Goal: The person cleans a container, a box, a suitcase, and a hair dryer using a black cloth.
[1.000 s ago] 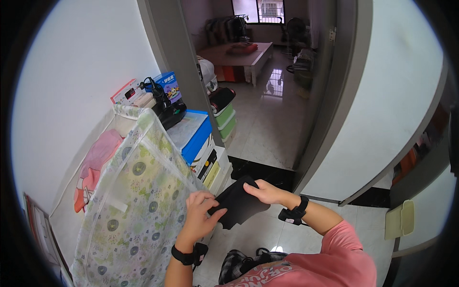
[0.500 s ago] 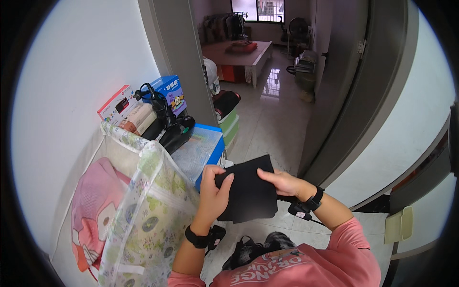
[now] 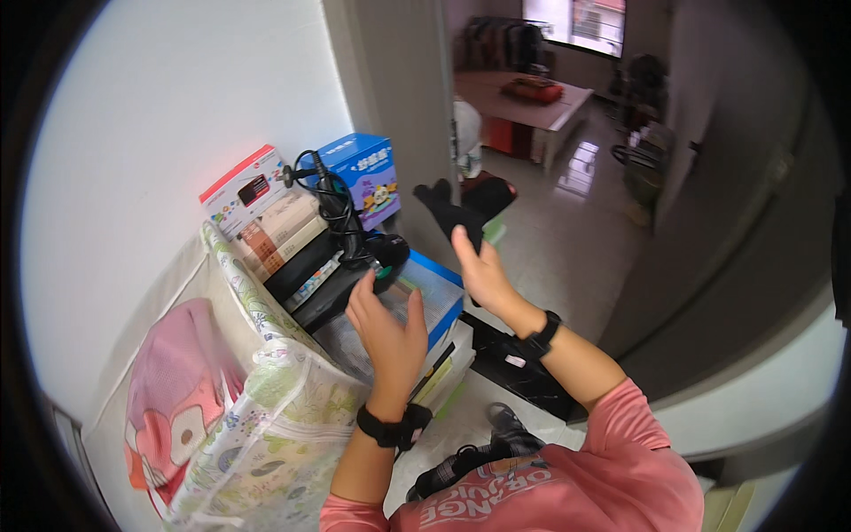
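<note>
Up went the black cloth point(image 3: 465, 208) — half a second before it had been spread flat between both hands at chest height, and now only the right hand point(image 3: 481, 270) had it, lifted toward the doorway, fingers pinched on its lower edge while the rest flopped loosely above. Off it came the left hand point(image 3: 387, 324), which hung open and released, palm turned inward, just over the clear blue-edged storage box point(image 3: 434, 301).

By my reading, the step in hand was a change of grip: one hand carrying the cloth, the other freed and dropping toward the pile. Any next move there called for a careful reach, because that pile was crowded. A black device point(image 3: 341, 284) with a coiled cable point(image 3: 332, 191) sat touching the box's far side, stacked books point(image 3: 279, 235) leaned just beside it, and a blue carton point(image 3: 368, 177) and a red-and-white carton point(image 3: 244, 191) stood against the white wall point(image 3: 168, 115).

Room to move lay on the right: bare tiled floor point(image 3: 567, 230) ran through the doorway, with the grey door point(image 3: 736, 230) swung aside. On the left, a zipped floral bag point(image 3: 266, 426) pressed close under the left forearm, and the door frame point(image 3: 399, 97) rose right behind the pile, hemming that side in.
</note>
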A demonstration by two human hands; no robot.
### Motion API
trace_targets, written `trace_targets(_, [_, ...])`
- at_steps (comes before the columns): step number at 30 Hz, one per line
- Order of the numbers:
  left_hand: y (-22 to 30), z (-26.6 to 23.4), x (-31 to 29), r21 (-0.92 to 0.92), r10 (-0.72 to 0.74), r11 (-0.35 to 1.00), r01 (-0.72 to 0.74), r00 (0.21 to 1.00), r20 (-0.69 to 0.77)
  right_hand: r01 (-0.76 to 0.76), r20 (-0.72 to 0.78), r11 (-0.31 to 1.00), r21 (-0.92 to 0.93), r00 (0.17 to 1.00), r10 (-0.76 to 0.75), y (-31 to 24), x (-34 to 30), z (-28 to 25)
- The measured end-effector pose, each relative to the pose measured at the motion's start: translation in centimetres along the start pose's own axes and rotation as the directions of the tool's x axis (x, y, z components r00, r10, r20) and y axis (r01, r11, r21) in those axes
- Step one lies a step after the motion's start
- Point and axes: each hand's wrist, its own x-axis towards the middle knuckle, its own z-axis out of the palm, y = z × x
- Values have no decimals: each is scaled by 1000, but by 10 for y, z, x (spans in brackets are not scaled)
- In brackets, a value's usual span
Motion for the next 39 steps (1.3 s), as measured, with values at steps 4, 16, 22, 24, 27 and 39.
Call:
trace_targets(4, [-13,25,32,481,-101,867,128,991,-83,68,200,988,-136,979,-40,47,48,27])
trace_targets(16, [-11,24,106,331,-653,706,626,756,-36,-9,669,972,236,727,-156,82,54,26])
trace_targets(22, [36,49,74,13,-431,900,435,895,-114,107,452,947,302,859,-241,51,52,-5])
trace_targets(24, [59,43,62,-71,-365,931,359,924,-112,152,432,918,367,846,-313,29,51,-15])
trace_targets(27, [75,35,29,-254,-375,903,345,924,-77,433,467,891,134,766,-442,1,42,-35])
trace_targets(39, [114,-125,-183,-402,-563,808,430,765,-313,566,810,758,326,247,-533,-87,-144,-22])
